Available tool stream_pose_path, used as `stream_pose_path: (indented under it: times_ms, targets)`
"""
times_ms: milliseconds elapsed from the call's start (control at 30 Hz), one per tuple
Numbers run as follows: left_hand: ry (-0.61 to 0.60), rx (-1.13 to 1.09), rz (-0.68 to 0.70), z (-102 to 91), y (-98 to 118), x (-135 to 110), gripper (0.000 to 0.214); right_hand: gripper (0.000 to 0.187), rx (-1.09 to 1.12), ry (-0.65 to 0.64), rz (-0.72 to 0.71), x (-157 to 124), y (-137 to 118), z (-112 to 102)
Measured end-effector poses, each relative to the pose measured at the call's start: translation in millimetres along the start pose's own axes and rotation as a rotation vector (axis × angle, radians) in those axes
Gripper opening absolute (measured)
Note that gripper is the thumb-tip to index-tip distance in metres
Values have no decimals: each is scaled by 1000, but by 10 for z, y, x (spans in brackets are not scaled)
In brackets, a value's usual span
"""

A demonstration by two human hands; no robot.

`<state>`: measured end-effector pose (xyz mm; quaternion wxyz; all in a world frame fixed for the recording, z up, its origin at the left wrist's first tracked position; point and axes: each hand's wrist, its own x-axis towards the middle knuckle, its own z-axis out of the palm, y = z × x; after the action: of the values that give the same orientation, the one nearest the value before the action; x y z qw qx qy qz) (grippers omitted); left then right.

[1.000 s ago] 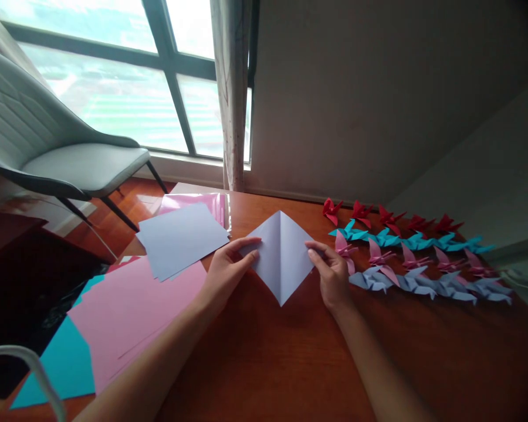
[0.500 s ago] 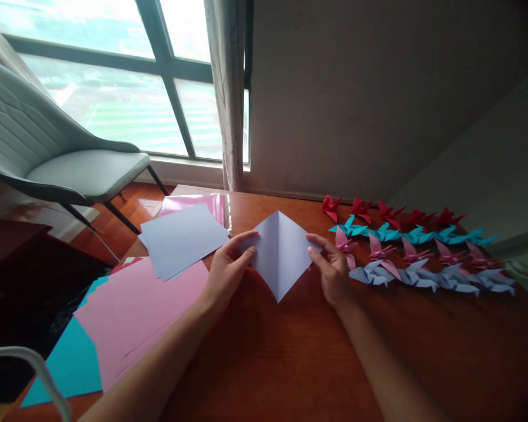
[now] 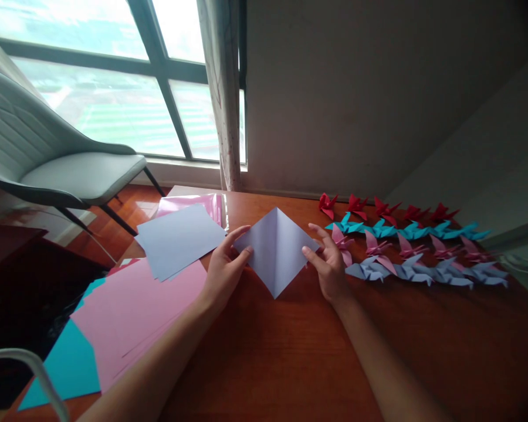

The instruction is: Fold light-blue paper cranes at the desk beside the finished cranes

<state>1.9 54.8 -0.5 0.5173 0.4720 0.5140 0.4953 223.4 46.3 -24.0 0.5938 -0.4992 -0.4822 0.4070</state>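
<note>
A pale lavender square of origami paper [image 3: 275,252] is held up over the table, turned like a diamond, with a crease running from its top corner to its bottom corner. My left hand [image 3: 229,264] pinches the left corner between thumb and fingers. At the right corner, my right hand [image 3: 330,264] has its thumb on the front of the sheet, the index finger raised off it and the other fingers behind. To the right stand rows of folded paper cranes: red [image 3: 385,210], turquoise [image 3: 382,228], pink [image 3: 409,246] and lavender [image 3: 413,269].
Left of my hands lie lavender sheets [image 3: 180,240], a pink sheet stack [image 3: 136,310], turquoise sheets [image 3: 66,363] and a shiny pink packet [image 3: 193,203]. The brown table [image 3: 264,363] meets the wall at the back. A grey chair [image 3: 83,170] stands by the window [image 3: 114,99].
My right index finger has lifted off the paper's right corner. The sheet looks slightly flatter and more opened out. The whole view has shifted a little.
</note>
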Motion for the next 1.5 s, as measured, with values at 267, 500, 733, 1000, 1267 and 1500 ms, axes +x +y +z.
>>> stream_pose_path:
  times_ms: [267,500,733,1000,1267,1500]
  targets:
    - [70,2,4,-49,9,64,63,40,72,53,101,51,33,-10]
    - [27,-137,-62,-48,32,73,57,36,72,91,104,63,38,-14]
    - [-33,-263,-131,-78,10,84,30,26,194,110,161,81,76,-29]
    - [-29,-533,-323,-75,74,85,31,35,364,18,267,59,-6,-65]
    - [-19,-586,-347,-57,74,89,28,47,403,-34,277,47,-67,-48]
    - [-26,-440,-251,-85,12,81,33,45,198,-122,96,15,-75,-53]
